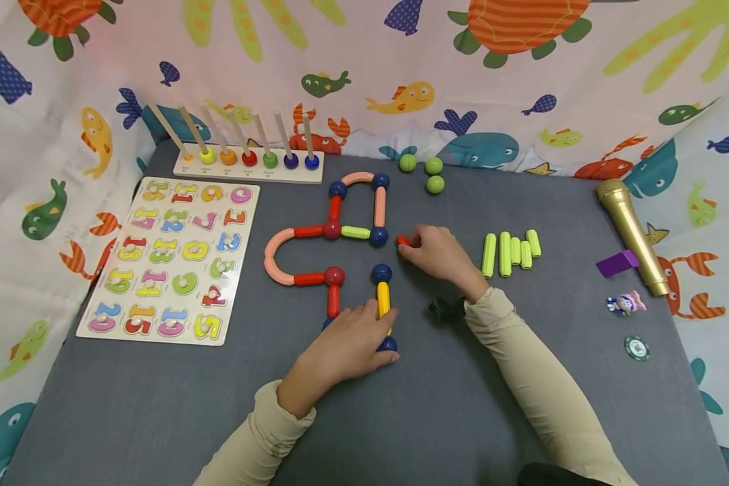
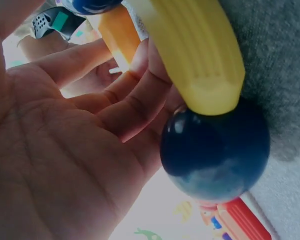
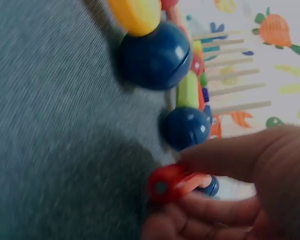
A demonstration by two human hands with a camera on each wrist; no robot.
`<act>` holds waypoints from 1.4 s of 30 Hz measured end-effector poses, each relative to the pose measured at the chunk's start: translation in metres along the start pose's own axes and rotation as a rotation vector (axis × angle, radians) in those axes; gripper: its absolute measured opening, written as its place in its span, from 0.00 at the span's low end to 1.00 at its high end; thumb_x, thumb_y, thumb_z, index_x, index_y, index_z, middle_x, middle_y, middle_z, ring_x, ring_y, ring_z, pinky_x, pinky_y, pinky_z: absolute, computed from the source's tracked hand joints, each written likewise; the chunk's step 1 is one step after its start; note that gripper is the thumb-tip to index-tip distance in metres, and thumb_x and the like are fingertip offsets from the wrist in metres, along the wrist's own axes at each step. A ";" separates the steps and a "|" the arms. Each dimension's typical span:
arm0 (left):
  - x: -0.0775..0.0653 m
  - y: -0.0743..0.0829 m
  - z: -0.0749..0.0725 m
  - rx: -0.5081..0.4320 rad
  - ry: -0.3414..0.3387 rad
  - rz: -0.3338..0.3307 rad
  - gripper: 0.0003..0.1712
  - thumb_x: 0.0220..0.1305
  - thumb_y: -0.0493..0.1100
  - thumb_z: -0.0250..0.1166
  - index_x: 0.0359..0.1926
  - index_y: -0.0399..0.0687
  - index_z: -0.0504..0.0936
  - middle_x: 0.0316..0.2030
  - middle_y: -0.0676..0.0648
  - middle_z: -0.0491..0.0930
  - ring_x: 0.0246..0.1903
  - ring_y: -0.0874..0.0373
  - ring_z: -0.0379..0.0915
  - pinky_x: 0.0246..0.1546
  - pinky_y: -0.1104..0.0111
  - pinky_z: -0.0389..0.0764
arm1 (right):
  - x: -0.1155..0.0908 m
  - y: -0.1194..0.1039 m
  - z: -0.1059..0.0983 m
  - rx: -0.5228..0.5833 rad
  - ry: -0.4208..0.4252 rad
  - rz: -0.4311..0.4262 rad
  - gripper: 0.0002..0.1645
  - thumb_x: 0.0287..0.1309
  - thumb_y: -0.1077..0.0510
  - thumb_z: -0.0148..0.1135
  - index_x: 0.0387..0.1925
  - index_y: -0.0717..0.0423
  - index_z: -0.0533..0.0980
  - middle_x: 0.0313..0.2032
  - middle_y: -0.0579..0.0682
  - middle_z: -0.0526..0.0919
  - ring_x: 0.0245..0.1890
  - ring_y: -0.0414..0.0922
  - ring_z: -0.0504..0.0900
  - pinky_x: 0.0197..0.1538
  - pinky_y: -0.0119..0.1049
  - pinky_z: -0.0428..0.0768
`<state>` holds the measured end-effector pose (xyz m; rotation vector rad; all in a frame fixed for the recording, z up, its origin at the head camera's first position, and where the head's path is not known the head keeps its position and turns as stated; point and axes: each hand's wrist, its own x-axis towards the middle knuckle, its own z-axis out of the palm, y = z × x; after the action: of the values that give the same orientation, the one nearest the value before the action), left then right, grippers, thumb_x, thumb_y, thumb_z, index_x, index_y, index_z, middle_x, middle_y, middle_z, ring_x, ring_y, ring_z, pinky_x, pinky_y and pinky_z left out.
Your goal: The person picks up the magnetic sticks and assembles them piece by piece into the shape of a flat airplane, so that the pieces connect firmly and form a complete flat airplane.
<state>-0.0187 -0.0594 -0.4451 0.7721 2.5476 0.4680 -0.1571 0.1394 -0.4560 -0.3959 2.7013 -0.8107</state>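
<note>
My right hand pinches a short red magnetic rod between thumb and fingers, just right of a blue ball in the built shape. Low over the shape's near end, my left hand holds an upright yellow rod, its thumb by a lower blue ball. Another yellow rod and a blue ball lie beside its fingers in the left wrist view. Red rods, red balls, pink curved rods and a green rod make up the rest.
Several loose green rods lie right of my right hand. Left are a number puzzle board and a peg stand. Three green balls lie behind. Far right are a gold microphone, purple block, small figure and chip.
</note>
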 end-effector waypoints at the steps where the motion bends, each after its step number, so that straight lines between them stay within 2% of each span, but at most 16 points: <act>1: -0.001 -0.001 0.000 -0.011 0.005 0.010 0.43 0.71 0.61 0.72 0.78 0.46 0.72 0.55 0.41 0.76 0.45 0.54 0.71 0.50 0.60 0.78 | -0.001 -0.002 0.000 0.034 0.002 -0.028 0.15 0.73 0.52 0.67 0.37 0.61 0.79 0.27 0.52 0.77 0.25 0.48 0.75 0.29 0.39 0.70; 3: -0.005 -0.005 -0.001 -0.062 0.026 0.035 0.40 0.73 0.60 0.70 0.77 0.46 0.73 0.54 0.43 0.77 0.46 0.54 0.71 0.51 0.59 0.78 | -0.002 -0.006 0.003 0.136 0.010 -0.096 0.12 0.74 0.54 0.67 0.41 0.61 0.80 0.31 0.53 0.80 0.29 0.49 0.76 0.33 0.40 0.73; 5: -0.012 -0.013 -0.007 -0.156 0.076 0.042 0.36 0.75 0.57 0.69 0.75 0.45 0.75 0.54 0.44 0.78 0.47 0.54 0.73 0.53 0.59 0.79 | -0.003 -0.012 0.008 0.247 0.013 -0.175 0.11 0.74 0.54 0.68 0.45 0.60 0.81 0.36 0.53 0.83 0.34 0.49 0.78 0.38 0.41 0.76; 7: -0.020 -0.026 -0.015 -0.242 0.182 0.016 0.30 0.77 0.52 0.68 0.72 0.43 0.78 0.54 0.44 0.79 0.50 0.53 0.75 0.55 0.57 0.80 | -0.004 -0.019 0.013 0.341 -0.001 -0.246 0.11 0.74 0.55 0.68 0.47 0.59 0.82 0.38 0.52 0.85 0.37 0.49 0.80 0.42 0.41 0.78; 9: -0.026 -0.041 -0.024 -0.297 0.326 -0.027 0.24 0.77 0.46 0.68 0.67 0.41 0.81 0.54 0.43 0.81 0.52 0.49 0.75 0.57 0.53 0.79 | -0.004 -0.024 0.020 0.393 -0.030 -0.301 0.10 0.74 0.55 0.69 0.48 0.58 0.82 0.39 0.51 0.86 0.37 0.49 0.81 0.43 0.41 0.78; 11: -0.029 -0.056 -0.031 -0.284 0.463 -0.066 0.20 0.76 0.43 0.68 0.63 0.39 0.84 0.53 0.40 0.82 0.54 0.43 0.75 0.59 0.49 0.77 | -0.004 -0.027 0.026 0.382 -0.072 -0.332 0.09 0.73 0.56 0.69 0.47 0.57 0.82 0.38 0.49 0.86 0.37 0.47 0.80 0.42 0.40 0.79; 13: -0.028 -0.070 -0.033 -0.239 0.524 -0.087 0.19 0.75 0.41 0.68 0.62 0.37 0.85 0.52 0.37 0.82 0.56 0.38 0.73 0.60 0.45 0.75 | -0.006 -0.026 0.031 0.338 -0.116 -0.342 0.08 0.73 0.57 0.70 0.46 0.57 0.82 0.37 0.48 0.85 0.35 0.46 0.80 0.40 0.40 0.79; 18: -0.025 -0.085 -0.026 -0.160 0.466 -0.118 0.21 0.75 0.40 0.68 0.64 0.39 0.84 0.53 0.35 0.82 0.60 0.32 0.71 0.64 0.41 0.70 | -0.008 -0.024 0.037 0.201 -0.168 -0.349 0.07 0.73 0.58 0.70 0.46 0.57 0.81 0.37 0.47 0.84 0.34 0.44 0.80 0.40 0.39 0.80; 22: -0.019 -0.089 -0.021 -0.110 0.464 -0.129 0.21 0.75 0.40 0.68 0.65 0.39 0.83 0.53 0.35 0.82 0.58 0.32 0.72 0.62 0.40 0.70 | -0.008 -0.029 0.037 0.130 -0.180 -0.378 0.07 0.73 0.58 0.70 0.46 0.56 0.81 0.37 0.48 0.82 0.37 0.47 0.77 0.43 0.41 0.78; 27: -0.015 -0.094 -0.021 -0.121 0.448 -0.119 0.22 0.75 0.40 0.68 0.66 0.39 0.82 0.54 0.36 0.83 0.58 0.31 0.72 0.60 0.40 0.71 | -0.009 -0.034 0.040 0.053 -0.201 -0.433 0.07 0.73 0.57 0.70 0.44 0.55 0.80 0.35 0.47 0.78 0.40 0.48 0.74 0.44 0.43 0.74; 32: -0.014 -0.096 -0.022 -0.145 0.411 -0.124 0.23 0.75 0.40 0.68 0.67 0.40 0.81 0.56 0.37 0.83 0.60 0.32 0.70 0.61 0.40 0.70 | -0.012 -0.035 0.042 0.030 -0.186 -0.461 0.07 0.73 0.57 0.70 0.44 0.54 0.79 0.37 0.46 0.79 0.42 0.49 0.74 0.48 0.43 0.74; 37: -0.016 -0.097 -0.023 -0.151 0.377 -0.136 0.24 0.74 0.39 0.69 0.68 0.42 0.81 0.58 0.37 0.81 0.62 0.31 0.68 0.63 0.39 0.68 | -0.015 -0.032 0.041 0.048 -0.190 -0.456 0.08 0.73 0.56 0.69 0.48 0.55 0.82 0.43 0.48 0.83 0.47 0.50 0.76 0.54 0.45 0.76; 39: -0.016 -0.098 -0.025 -0.163 0.359 -0.137 0.24 0.75 0.39 0.69 0.69 0.42 0.80 0.59 0.37 0.81 0.63 0.32 0.68 0.65 0.40 0.67 | -0.019 -0.027 0.035 0.052 -0.161 -0.437 0.10 0.75 0.55 0.68 0.51 0.56 0.83 0.46 0.49 0.84 0.49 0.50 0.77 0.56 0.47 0.77; 42: -0.017 -0.098 -0.029 -0.197 0.327 -0.137 0.24 0.76 0.40 0.67 0.69 0.41 0.80 0.60 0.36 0.80 0.63 0.33 0.68 0.66 0.41 0.68 | -0.029 -0.011 0.016 0.030 -0.038 -0.373 0.12 0.75 0.55 0.67 0.52 0.58 0.84 0.45 0.51 0.85 0.46 0.50 0.80 0.53 0.49 0.79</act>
<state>-0.0631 -0.1515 -0.4576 0.4771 2.7711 0.8445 -0.1222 0.1324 -0.4568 -0.9168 2.6119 -0.9254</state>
